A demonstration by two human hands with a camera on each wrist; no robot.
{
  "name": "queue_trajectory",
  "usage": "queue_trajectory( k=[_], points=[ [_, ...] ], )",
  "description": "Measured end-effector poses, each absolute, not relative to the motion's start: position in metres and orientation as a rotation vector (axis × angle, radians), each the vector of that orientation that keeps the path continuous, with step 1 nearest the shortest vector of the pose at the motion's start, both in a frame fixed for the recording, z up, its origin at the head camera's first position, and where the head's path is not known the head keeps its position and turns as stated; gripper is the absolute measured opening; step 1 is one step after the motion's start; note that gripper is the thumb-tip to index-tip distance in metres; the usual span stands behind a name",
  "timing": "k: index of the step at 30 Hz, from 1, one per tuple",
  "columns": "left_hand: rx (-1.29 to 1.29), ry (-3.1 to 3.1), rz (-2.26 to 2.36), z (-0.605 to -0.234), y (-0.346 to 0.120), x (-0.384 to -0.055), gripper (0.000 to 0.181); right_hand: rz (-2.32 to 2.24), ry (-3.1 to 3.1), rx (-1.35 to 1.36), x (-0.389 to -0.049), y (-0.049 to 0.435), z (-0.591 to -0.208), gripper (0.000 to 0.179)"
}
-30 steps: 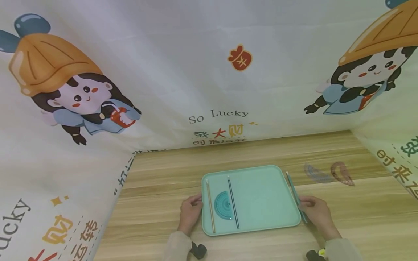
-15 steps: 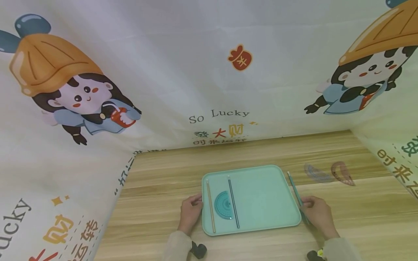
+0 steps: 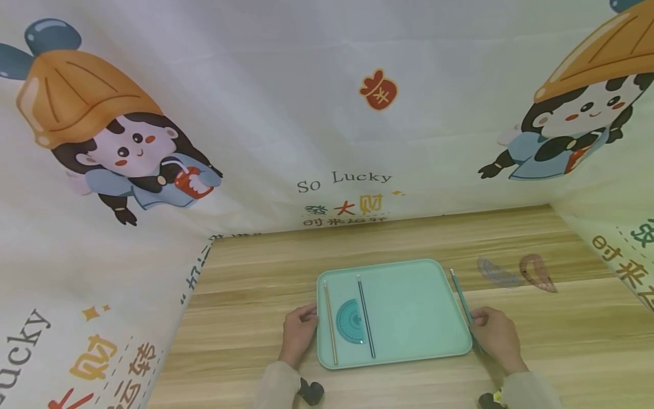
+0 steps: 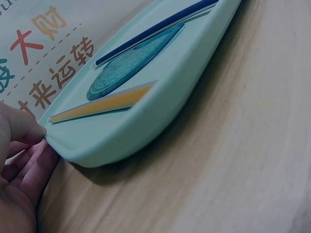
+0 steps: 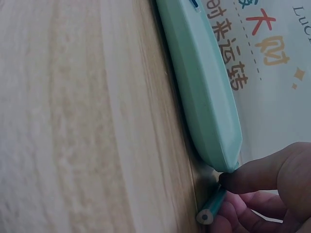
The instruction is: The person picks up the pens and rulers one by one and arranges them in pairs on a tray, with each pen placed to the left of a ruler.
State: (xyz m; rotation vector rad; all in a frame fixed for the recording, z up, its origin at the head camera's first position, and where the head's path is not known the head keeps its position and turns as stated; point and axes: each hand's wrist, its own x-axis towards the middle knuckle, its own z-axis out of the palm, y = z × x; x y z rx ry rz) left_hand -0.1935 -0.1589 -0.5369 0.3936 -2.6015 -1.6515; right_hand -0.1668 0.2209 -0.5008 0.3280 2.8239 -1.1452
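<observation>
We see a slim, straight teal pencil (image 3: 462, 296), its far end tipped with white; the right wrist view shows its near end cut flat, pale with a dark core. It lies on the table (image 3: 230, 295) just outside the tray's right edge, slanting slightly, its far end leaning toward the tray. The right hand (image 3: 495, 335) pinches it low down, thumb over it and fingers on the other side, so most of its length runs out beyond the hand. We cannot tell whether that thumb also touches the tray.

The tray (image 3: 409, 318) is mint green, shallow and rectangular, with rounded corners and a raised rim, and sits between the two hands. The left hand (image 3: 297, 335) grips its left side, thumb at the rim and fingers against the outer wall below.

In the tray's left part we find a yellow pencil (image 3: 331, 322) nearest the left hand, then a teal protractor (image 3: 349, 322), then a dark blue pencil (image 3: 366, 317), both pencils running roughly away from the person.

Beyond the right hand, on the table, lie a clear bluish protractor (image 3: 495, 272) and a pinkish one (image 3: 537, 272), close together. A pale cloth (image 3: 255, 113) printed with cartoon figures and lettering walls in the table.
</observation>
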Motion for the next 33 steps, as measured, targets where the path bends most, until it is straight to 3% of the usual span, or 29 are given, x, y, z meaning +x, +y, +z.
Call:
queue_trajectory(
  k=[22,33],
  points=[
    [0.395,-2.604,-1.638,-0.536,-0.16,-0.192,0.035,-1.19,2.888,0.208,-0.171,0.24,-0.502,0.029],
    [0.363,-2.605,-1.654,-0.536,-0.161,-0.192,0.034,-1.165,2.98,0.147,-0.191,0.267,-0.496,0.035]
  ],
)
